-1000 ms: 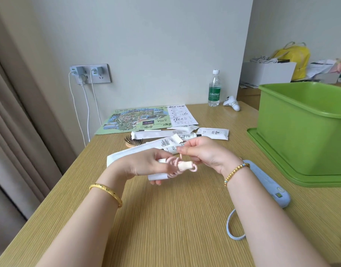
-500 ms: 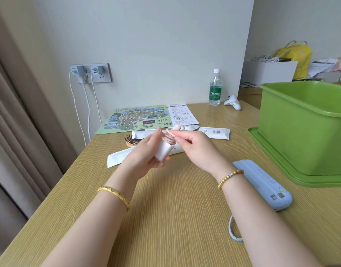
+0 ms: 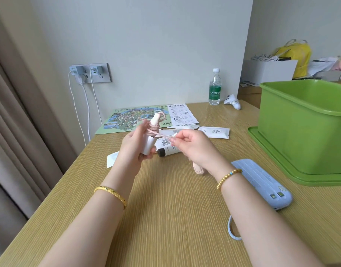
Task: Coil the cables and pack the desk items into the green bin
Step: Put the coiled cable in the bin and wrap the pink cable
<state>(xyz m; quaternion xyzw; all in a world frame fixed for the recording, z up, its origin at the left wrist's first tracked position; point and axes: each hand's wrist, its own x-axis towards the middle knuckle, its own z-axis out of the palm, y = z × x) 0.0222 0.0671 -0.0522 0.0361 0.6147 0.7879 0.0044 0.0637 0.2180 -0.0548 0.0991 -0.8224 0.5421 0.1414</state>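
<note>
My left hand grips a white charger plug upright, with a pink braided cable wound around its upper part. My right hand pinches a free stretch of that cable and holds it out to the right. A pale pink connector end hangs below my right wrist. The green bin stands open at the right on its green lid. A light blue power bank with a blue strap lies by my right forearm.
On the wooden desk lie a white tube with a black cap, white sachets, a colourful map and a printed sheet. A water bottle and a small white device stand at the back. Wall chargers trail white cables.
Both hands have lifted. The plug now stands upright in my left hand, and my right hand has drawn a stretch of the pink cable out to the right.
</note>
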